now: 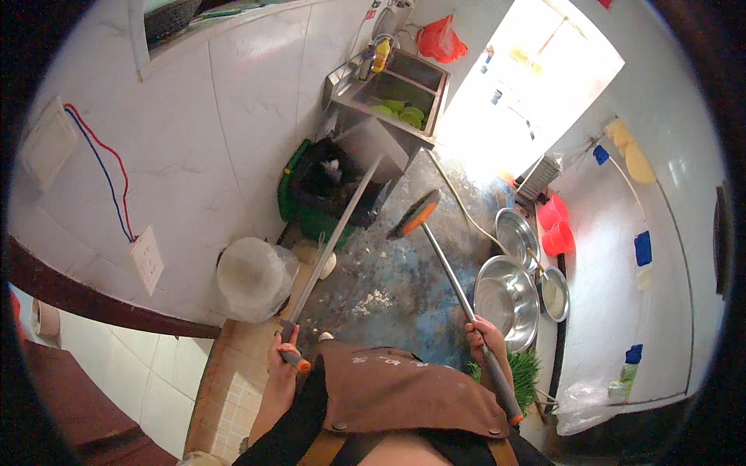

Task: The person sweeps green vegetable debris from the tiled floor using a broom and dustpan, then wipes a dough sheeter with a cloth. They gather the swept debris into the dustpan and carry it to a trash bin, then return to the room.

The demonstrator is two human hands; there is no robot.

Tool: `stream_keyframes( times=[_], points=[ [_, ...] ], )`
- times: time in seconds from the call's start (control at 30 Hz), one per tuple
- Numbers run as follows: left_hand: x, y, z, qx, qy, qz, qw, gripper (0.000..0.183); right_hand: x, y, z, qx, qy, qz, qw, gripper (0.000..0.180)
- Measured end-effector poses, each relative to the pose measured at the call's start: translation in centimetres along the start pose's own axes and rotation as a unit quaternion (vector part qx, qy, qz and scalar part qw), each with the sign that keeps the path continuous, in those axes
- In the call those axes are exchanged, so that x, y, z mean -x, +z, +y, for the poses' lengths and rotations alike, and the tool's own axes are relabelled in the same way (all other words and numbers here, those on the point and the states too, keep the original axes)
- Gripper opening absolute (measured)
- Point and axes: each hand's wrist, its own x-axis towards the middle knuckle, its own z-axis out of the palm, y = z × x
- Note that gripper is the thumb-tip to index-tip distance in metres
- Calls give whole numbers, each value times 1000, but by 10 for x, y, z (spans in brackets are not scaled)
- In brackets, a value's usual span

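My left hand [284,354] grips the grey handle of a long-handled dustpan [373,148]. Its grey pan is raised over the near side of the sink, beside and partly above a green trash bin [326,224] lined with a black bag. Inside the bag some whitish waste shows against dark contents. My right hand [485,336] is closed around the metal pole of a broom [447,262], whose orange and dark head [417,215] points away from me over the floor. Pale crumbs [373,302] lie scattered on the worn blue-grey floor between the two tools.
Ahead stands a steel sink [402,87] with green dishes. Along the right wall are steel basins [506,297], red containers [558,233] and green leafy vegetables [527,378]. A plastic-covered bucket [253,279] stands at left. A hose [463,201] crosses the floor near the bright doorway [524,76].
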Motion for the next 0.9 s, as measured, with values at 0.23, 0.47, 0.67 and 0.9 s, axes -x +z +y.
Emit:
stream_keyframes(
  times=[0.23, 0.47, 0.67, 0.9],
  points=[
    [-15, 12, -11, -59, 54, 35, 996, 57, -30, 18, -62, 19, -36, -20, 999, 16],
    [-33, -30, 5, -165, 14, -70, 984, 50, -60, 42, -103, 81, -16, -24, 996, 9],
    [-26, -14, -19, -56, -43, -126, 989, 52, -92, 41, -115, -72, 79, -198, 974, 26],
    [-37, -38, -56, 30, -68, -161, 984, 58, -137, 25, -131, -32, 64, -81, 994, 19]
  ],
)
